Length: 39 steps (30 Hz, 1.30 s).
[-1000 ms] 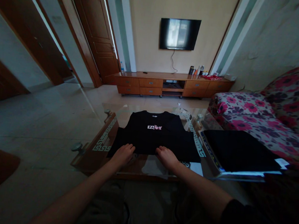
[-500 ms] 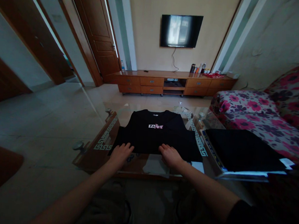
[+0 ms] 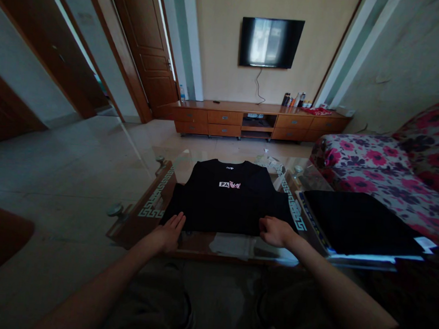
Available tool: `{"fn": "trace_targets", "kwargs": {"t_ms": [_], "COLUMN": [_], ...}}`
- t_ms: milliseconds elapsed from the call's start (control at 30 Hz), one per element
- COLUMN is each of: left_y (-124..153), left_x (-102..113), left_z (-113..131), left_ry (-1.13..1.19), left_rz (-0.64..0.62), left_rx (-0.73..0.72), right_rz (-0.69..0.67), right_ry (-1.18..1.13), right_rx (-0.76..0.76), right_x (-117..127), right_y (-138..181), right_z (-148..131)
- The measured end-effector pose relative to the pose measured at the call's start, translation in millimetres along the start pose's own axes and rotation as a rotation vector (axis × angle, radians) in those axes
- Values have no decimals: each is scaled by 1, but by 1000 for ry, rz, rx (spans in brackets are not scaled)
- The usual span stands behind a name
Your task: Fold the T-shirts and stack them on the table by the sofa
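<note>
A black T-shirt (image 3: 224, 205) lies flat, its neckline at the far side and a small white-and-pink print on its chest, on a glass coffee table (image 3: 194, 248). My left hand (image 3: 170, 231) rests at the shirt's near left part, its fingers stretched out over the cloth. At the near right part, my right hand (image 3: 277, 231) has its fingers curled down on the hem, closed on the fabric. The fingertips of the right hand are partly hidden.
Folded dark clothing (image 3: 362, 222) is stacked at the right on a light-coloured base. Beyond it stands a flowered sofa (image 3: 370, 157). A long wooden TV cabinet (image 3: 224, 122) runs along the far wall beneath a television (image 3: 271, 43). A paper-like sheet (image 3: 231, 245) shows under the glass.
My right hand has moved right along the shirt's near edge, and its fingers are more curled. My left hand has shifted slightly left, with its fingers straighter. The near hem sits slightly lower.
</note>
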<state>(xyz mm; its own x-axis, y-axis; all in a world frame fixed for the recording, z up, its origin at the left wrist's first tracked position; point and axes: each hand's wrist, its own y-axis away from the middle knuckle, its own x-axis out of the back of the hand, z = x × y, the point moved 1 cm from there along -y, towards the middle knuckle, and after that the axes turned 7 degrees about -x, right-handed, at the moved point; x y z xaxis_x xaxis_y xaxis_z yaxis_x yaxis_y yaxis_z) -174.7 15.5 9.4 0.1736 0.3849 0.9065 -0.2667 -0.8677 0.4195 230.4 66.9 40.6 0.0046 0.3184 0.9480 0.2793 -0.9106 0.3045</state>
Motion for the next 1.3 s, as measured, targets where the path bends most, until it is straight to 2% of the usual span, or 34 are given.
{"fn": "trace_targets", "kwargs": {"t_ms": [33, 100, 167, 233, 333, 433, 533, 633, 767, 833, 933, 1067, 1300], "left_y": [-5, -19, -37, -56, -81, -95, -95, -88, -75, -69, -61, -49, -15], "left_x": [8, 29, 45, 51, 42, 24, 13, 10, 7, 4, -2, -17, -46], "left_z": [6, 28, 56, 82, 102, 99, 87, 77, 57, 40, 12, -10, -12], "left_ry": [18, 17, 29, 38, 68, 114, 127, 111, 106, 103, 102, 95, 140], "left_rz": [41, 270, 483, 625, 624, 551, 533, 550, 551, 545, 533, 539, 511], "left_rx": [11, 20, -66, -128, -180, -183, -207, -235, -178, -129, -26, 14, 16], "right_rz": [48, 199, 331, 392, 426, 363, 319, 310, 332, 349, 372, 396, 400], "right_ry": [-11, -19, -28, -42, -66, -92, -95, -68, -31, -15, -3, -20, -25], "right_rx": [-21, -46, -32, 40, 142, 120, 108, 93, -15, -106, -146, -138, -110], "right_x": [1, 3, 2, -5, -21, -39, -49, -50, -51, -53, -59, -68, -90], "right_y": [-3, -12, -22, -33, -45, -53, -53, -46, -34, -29, -26, -22, 10], "right_z": [-7, -30, -60, -89, -115, -116, -102, -74, -14, 18, 51, 64, 71]}}
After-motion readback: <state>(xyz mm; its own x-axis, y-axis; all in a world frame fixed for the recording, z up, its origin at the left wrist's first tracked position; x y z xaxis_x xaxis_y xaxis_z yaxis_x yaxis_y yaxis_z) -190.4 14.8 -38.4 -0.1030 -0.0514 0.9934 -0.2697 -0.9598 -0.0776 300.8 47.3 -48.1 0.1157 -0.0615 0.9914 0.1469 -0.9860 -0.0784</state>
